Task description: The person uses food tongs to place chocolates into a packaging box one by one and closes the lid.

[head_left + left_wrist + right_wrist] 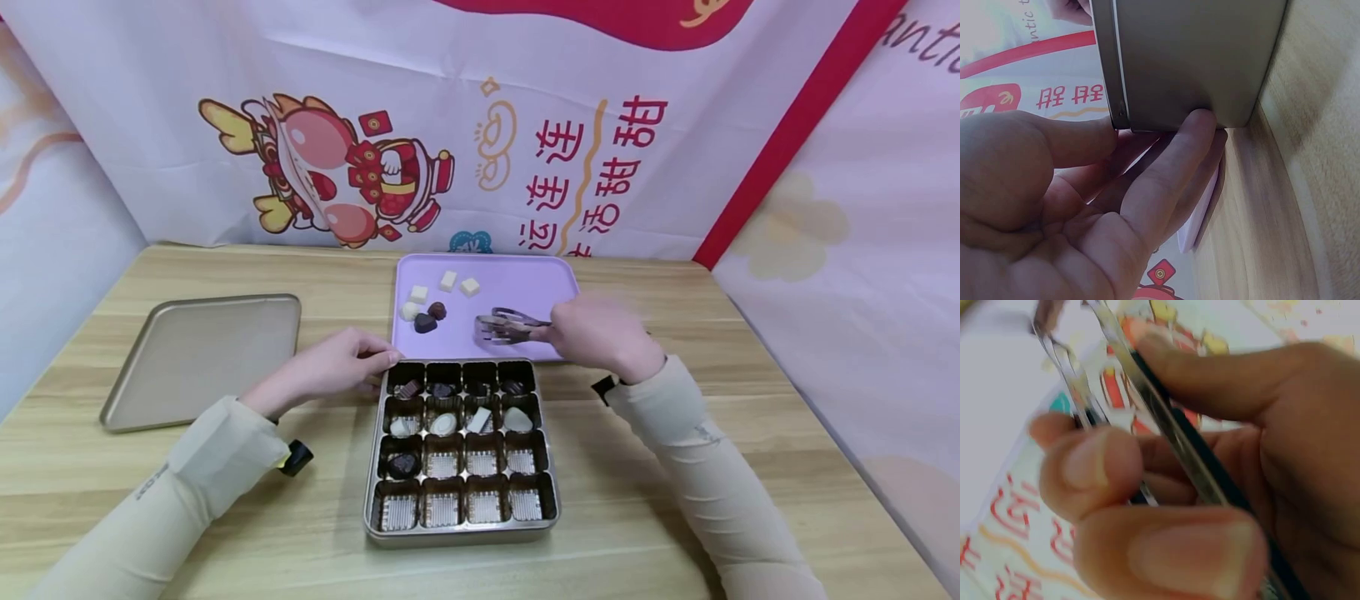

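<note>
A metal chocolate box [461, 537] with a divided insert sits on the table. Dark chocolates lie in its far row and white ones in the second row; the third row has one dark chocolate [403, 464] at its left. My left hand [330, 367] holds the box's far left corner, thumb at the rim and fingers against the side [1191, 62]. In my right hand [600, 333] are metal tongs [504, 327], their head low over the purple tray [525, 279]. Something brown [1049, 314] shows at the tong tips in the right wrist view, blurred.
Several white pieces [447, 281] and two dark chocolates [425, 322] lie on the purple tray's left part. A flat metal lid [210, 358] rests at the left of the table. Behind the table hangs a printed cloth [450, 50].
</note>
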{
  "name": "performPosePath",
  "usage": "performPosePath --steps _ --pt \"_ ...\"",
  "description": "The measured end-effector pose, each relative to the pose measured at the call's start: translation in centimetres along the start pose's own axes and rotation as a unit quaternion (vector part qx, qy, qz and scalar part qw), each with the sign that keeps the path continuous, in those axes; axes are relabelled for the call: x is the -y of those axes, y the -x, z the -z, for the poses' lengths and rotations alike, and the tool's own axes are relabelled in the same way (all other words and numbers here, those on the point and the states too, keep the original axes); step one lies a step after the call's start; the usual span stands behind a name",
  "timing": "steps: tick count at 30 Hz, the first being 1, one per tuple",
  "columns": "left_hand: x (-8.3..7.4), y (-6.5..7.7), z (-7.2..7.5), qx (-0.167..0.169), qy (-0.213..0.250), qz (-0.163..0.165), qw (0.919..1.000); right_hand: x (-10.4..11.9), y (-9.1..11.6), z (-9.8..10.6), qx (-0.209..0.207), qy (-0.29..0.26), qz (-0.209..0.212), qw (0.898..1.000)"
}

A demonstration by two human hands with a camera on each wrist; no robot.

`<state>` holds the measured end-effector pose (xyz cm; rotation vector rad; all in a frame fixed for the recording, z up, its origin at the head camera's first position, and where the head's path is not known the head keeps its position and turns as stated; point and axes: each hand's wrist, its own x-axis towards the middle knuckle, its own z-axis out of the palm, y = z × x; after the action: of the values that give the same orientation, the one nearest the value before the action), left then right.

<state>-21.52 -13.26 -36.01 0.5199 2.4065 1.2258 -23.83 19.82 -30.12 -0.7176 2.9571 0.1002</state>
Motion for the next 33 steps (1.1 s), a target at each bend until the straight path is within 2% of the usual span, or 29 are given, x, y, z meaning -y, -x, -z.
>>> performPosePath --steps 5,8,12,16,19,25,33 --pt "-0.1 0.1 0.1 -0.003 -0.005 0.001 1.0000 2.1 -0.7 -1.3 -0.052 0.008 0.002 0.999" --pt "-0.2 0.1 0.1 -0.003 -0.003 0.005 1.0000 2.6 -1.0 -1.9 -0.096 0.030 0.021 0.995" --pt "-0.3 0.2 0.1 -0.004 -0.005 0.007 1.0000 2.5 -1.4 -2.3 -0.132 0.049 0.059 0.988" --pt "-0.1 0.2 0.1 -0.006 -0.008 0.003 0.9999 1.8 -2.1 -2.5 -0.150 0.062 0.092 0.982" --pt "-0.1 0.3 0.0 -0.008 -0.015 -0.001 0.9999 1.1 -2.1 -2.2 -0.152 0.056 0.093 0.982" --pt "-0.1 0.2 0.0 -0.013 -0.033 -0.006 0.9994 -0.4 -0.8 -0.2 -0.152 0.022 0.096 0.984" --pt "0.0 0.2 0.1 -0.009 -0.017 -0.005 0.9998 -1.2 1.7 1.7 -0.166 -0.009 0.158 0.973"
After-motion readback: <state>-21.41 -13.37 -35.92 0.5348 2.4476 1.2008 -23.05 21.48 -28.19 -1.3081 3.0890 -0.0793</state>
